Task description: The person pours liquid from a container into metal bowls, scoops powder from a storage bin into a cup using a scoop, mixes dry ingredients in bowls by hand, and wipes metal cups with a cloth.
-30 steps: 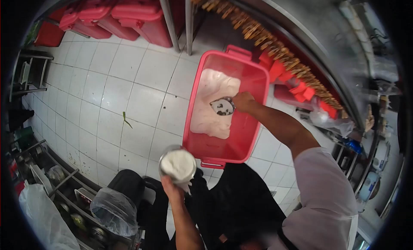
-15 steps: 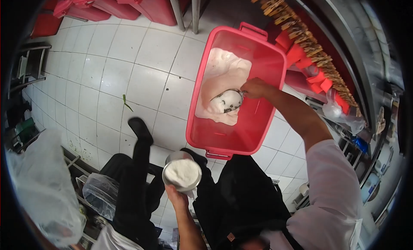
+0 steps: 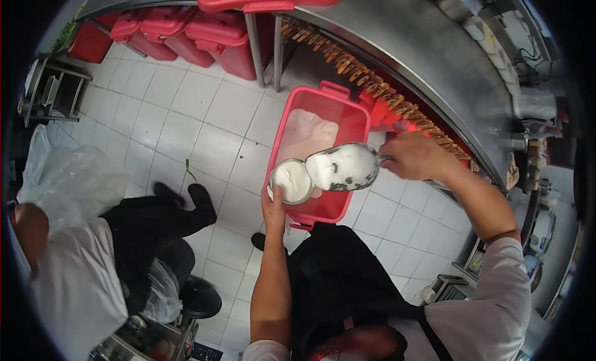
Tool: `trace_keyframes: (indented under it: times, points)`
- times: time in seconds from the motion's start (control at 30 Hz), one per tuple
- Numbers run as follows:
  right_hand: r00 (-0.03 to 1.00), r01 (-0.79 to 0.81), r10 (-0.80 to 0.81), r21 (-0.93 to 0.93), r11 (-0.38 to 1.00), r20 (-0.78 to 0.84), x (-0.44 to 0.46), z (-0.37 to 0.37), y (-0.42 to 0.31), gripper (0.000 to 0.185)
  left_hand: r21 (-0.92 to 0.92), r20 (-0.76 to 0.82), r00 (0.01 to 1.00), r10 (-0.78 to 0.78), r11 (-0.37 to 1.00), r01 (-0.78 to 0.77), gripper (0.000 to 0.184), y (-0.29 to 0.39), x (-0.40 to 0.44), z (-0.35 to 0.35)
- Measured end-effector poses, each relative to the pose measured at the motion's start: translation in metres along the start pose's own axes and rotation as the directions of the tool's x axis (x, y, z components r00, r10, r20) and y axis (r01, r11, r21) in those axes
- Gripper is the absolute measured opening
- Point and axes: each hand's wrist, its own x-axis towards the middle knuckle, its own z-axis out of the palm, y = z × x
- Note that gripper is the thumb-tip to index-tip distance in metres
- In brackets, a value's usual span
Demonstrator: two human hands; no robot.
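My right hand (image 3: 415, 156) grips the handle of a metal scoop (image 3: 351, 186) heaped with white powder (image 3: 341, 162). The scoop's front edge meets or overlaps the rim of a round metal container (image 3: 273, 182), which also has white powder inside. My left hand (image 3: 274, 207) is wrapped round that container's near side, thumb at the rim. Both are held up over a red plastic bin (image 3: 366, 122) on the floor. More pale powder (image 3: 304, 132) lies heaped along the bin's left side.
Lidded red bins (image 3: 226, 41) stand at the back beneath a steel counter (image 3: 385, 25). Clothespins (image 3: 366, 75) hang in a row along its edge. On the left, a co-worker (image 3: 81, 280) sits near a clear plastic bag (image 3: 68, 181). A green scrap (image 3: 189, 169) lies on the tiled floor.
My right hand has lifted the scoop, now full, out of the bin. My left hand has raised the metal container from beside my legs to the scoop. The head view has shifted.
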Motion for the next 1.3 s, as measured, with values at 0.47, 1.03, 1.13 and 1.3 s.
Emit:
trace_keyframes:
  times: [0.47, 1.03, 1.13, 1.3]
  points:
    - [0.995, -0.076, 0.09, -0.246, 0.966, 0.048, -0.03, -0.05, -0.061, 0.011, -0.033, 0.1, 0.993, 0.064, 0.998, -0.061, 0.068, 0.019, -0.011, 0.051]
    - [0.843, 0.379, 0.317, 0.898, 0.224, -0.435, 0.168, 0.025, 0.017, 0.05, -0.255, -0.088, 0.996, 0.006, 0.967, -0.028, 0.04, 0.053, -0.073, -0.088]
    - [0.381, 0.508, 0.727, 0.786, 0.352, -0.572, 0.236, -0.061, 0.023, 0.037, -0.269, -0.167, 0.983, 0.076, 0.956, -0.12, 0.048, 0.076, -0.109, -0.108]
    - [0.014, 0.016, 0.319, 0.319, 0.948, -0.948, 0.276, -0.168, 0.043, 0.056, -0.259, -0.239, 0.969, 0.057, 0.958, -0.12, 0.066, 0.095, -0.174, -0.14]
